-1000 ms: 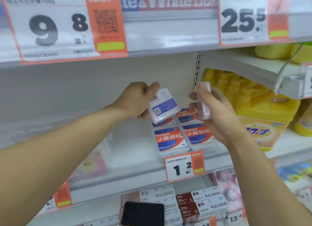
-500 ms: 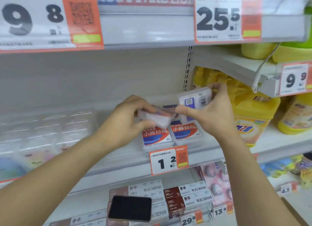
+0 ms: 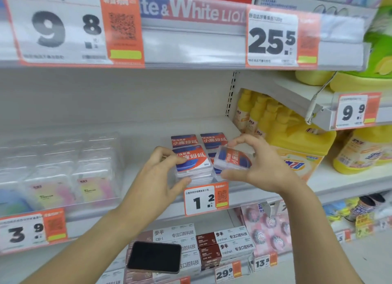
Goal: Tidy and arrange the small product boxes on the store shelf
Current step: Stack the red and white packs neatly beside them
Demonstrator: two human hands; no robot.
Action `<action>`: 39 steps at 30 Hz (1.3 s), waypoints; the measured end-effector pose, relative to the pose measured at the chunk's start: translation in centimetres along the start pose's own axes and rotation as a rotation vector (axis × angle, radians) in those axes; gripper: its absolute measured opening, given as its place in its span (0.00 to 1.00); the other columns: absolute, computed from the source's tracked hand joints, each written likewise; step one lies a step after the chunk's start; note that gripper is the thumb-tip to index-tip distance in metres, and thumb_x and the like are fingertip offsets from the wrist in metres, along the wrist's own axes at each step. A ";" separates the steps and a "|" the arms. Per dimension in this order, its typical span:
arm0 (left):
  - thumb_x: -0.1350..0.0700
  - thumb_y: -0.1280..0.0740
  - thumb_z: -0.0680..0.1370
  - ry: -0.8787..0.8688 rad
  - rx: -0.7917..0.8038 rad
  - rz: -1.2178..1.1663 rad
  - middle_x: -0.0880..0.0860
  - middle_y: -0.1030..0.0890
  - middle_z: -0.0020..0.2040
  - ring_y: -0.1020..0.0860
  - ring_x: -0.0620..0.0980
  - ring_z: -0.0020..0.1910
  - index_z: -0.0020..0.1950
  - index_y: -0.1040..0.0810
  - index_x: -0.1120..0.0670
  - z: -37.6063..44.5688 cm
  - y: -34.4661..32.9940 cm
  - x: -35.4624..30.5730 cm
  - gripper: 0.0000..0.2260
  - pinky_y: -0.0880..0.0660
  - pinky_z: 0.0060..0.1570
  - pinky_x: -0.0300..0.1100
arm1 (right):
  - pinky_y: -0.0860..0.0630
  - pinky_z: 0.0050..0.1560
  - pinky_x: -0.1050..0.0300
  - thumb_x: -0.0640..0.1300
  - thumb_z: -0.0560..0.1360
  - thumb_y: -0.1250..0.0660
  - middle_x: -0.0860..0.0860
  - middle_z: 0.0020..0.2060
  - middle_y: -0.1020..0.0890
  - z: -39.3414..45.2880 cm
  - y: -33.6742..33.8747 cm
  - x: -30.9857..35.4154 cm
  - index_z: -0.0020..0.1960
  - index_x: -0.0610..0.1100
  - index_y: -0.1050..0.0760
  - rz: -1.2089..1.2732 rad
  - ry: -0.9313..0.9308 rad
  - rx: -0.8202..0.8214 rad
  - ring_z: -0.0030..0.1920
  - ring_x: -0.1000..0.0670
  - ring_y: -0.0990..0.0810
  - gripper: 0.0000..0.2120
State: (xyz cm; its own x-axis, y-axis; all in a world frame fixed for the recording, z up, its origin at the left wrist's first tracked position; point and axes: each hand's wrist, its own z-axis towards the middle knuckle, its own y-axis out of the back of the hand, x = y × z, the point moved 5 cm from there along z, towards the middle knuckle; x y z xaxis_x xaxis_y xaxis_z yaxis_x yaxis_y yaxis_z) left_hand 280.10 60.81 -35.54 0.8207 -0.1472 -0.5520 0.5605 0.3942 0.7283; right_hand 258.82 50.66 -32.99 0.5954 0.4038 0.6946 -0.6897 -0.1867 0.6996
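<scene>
Small clear floss-pick boxes with red and blue labels lie in two rows on the white shelf [image 3: 148, 177]. My left hand [image 3: 163, 177] grips the front-left stack of boxes [image 3: 194, 163], thumb under its front edge and fingers along its left side. My right hand [image 3: 258, 167] holds one tilted box [image 3: 232, 158] just above the front-right spot, pinched between thumb and fingers. Two more boxes [image 3: 199, 139] lie flat at the back.
A clear bin with pastel packs [image 3: 63, 173] stands to the left. Yellow detergent bottles [image 3: 297, 143] crowd the right. A price tag reading 1.2 [image 3: 205, 199] hangs on the shelf's front rail. Below are boxed oral-care products [image 3: 224, 245] and a dark phone [image 3: 154, 257].
Both hands have come down from chest height to the shelf. The left hand's box now lies on the front-left stack. The right hand's box is turned label-up and lowered.
</scene>
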 end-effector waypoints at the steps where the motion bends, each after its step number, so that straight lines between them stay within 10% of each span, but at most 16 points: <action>1: 0.48 0.26 0.72 0.014 -0.001 -0.009 0.42 0.32 0.57 0.27 0.39 0.51 0.60 0.22 0.48 -0.1 -0.1 -0.1 0.18 0.30 0.51 0.28 | 0.20 0.58 0.51 0.64 0.53 0.19 0.54 0.64 0.29 -0.3 0.1 0.0 0.57 0.64 0.27 -0.026 -0.038 0.026 0.61 0.49 0.23 0.35; 11: 0.49 0.27 0.73 0.119 0.051 -0.091 0.46 0.33 0.68 0.27 0.42 0.57 0.56 0.29 0.45 0.0 -0.7 -0.5 0.16 0.35 0.44 0.19 | 0.32 0.41 0.69 0.66 0.56 0.22 0.57 0.52 0.24 -2.3 1.1 -0.6 0.59 0.51 0.24 -0.070 -0.220 -0.144 0.52 0.56 0.25 0.37; 15: 0.50 0.28 0.74 0.134 0.048 -0.121 0.45 0.35 0.69 0.29 0.41 0.58 0.55 0.32 0.43 -0.4 -0.9 -0.6 0.16 0.32 0.39 0.16 | 0.34 0.46 0.59 0.62 0.69 0.27 0.47 0.53 0.21 -1.7 1.4 -1.1 0.59 0.46 0.22 -0.079 -0.269 -0.398 0.48 0.52 0.26 0.26; 19: 0.49 0.25 0.71 0.142 0.035 -0.178 0.42 0.35 0.67 0.27 0.41 0.58 0.55 0.31 0.41 -0.5 -0.9 -0.5 0.19 0.33 0.43 0.15 | 0.31 0.46 0.56 0.61 0.69 0.25 0.50 0.46 0.18 -0.7 0.7 -2.2 0.61 0.47 0.23 -0.039 -0.385 -0.176 0.49 0.48 0.21 0.26; 29: 0.49 0.27 0.73 0.145 0.009 -0.164 0.40 0.36 0.64 0.29 0.36 0.55 0.60 0.29 0.45 -0.4 -1.3 -0.9 0.18 0.35 0.43 0.14 | 0.26 0.44 0.54 0.62 0.67 0.25 0.52 0.45 0.19 0.9 -0.6 -1.8 0.60 0.46 0.21 0.069 -0.360 -0.245 0.48 0.49 0.19 0.28; 33: 0.49 0.27 0.73 0.148 0.017 -0.155 0.40 0.35 0.65 0.31 0.28 0.51 0.61 0.30 0.44 -0.3 -1.4 -1.1 0.19 0.36 0.42 0.13 | 0.24 0.49 0.55 0.67 0.55 0.24 0.55 0.55 0.21 0.2 -0.1 -2.1 0.66 0.54 0.26 0.194 -0.353 -0.044 0.52 0.54 0.21 0.41; 39: 0.48 0.28 0.73 0.175 0.030 -0.108 0.42 0.35 0.68 0.32 0.36 0.55 0.63 0.30 0.45 -0.3 -1.7 -1.3 0.20 0.35 0.40 0.16 | 0.18 0.54 0.51 0.50 0.54 0.16 0.58 0.55 0.16 -0.3 -0.4 -2.4 0.66 0.57 0.25 0.244 -0.166 0.156 0.56 0.52 0.18 0.42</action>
State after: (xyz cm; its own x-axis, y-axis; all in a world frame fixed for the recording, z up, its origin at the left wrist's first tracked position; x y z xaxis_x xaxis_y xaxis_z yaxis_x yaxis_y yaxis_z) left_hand 278.05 60.58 -36.13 0.7256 -0.0258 -0.6877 0.6493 0.3569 0.6716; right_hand 257.56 50.09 -35.00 0.4886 0.1810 0.8535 -0.7565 -0.3996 0.5178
